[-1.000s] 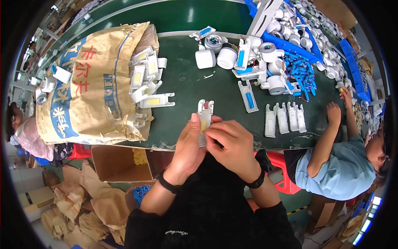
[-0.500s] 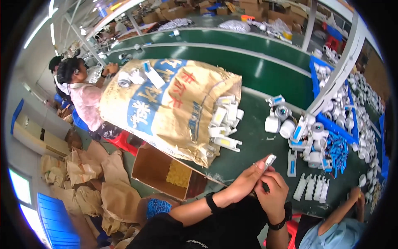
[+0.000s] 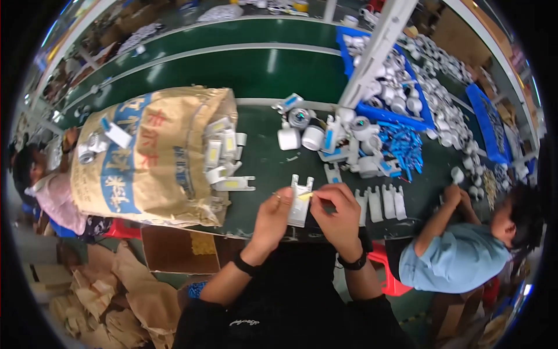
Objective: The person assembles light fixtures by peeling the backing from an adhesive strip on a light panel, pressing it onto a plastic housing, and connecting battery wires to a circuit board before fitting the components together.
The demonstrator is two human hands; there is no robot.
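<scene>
Right of the brown sack point(image 3: 151, 200), slim white two-pronged case point(image 3: 298, 215), yellow strip point(image 3: 305, 196) pinched by right hand point(image 3: 339, 216), left hand point(image 3: 271, 220) at case's edge, its finger grip unclear

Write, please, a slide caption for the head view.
Right hand holding a yellow strip over a white casing, left hand beside it, at a green worktable.

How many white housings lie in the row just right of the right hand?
4: leftmost housing beside the right hand, then second housing, third housing and rightmost housing, going right. The hand may hide others.
</scene>
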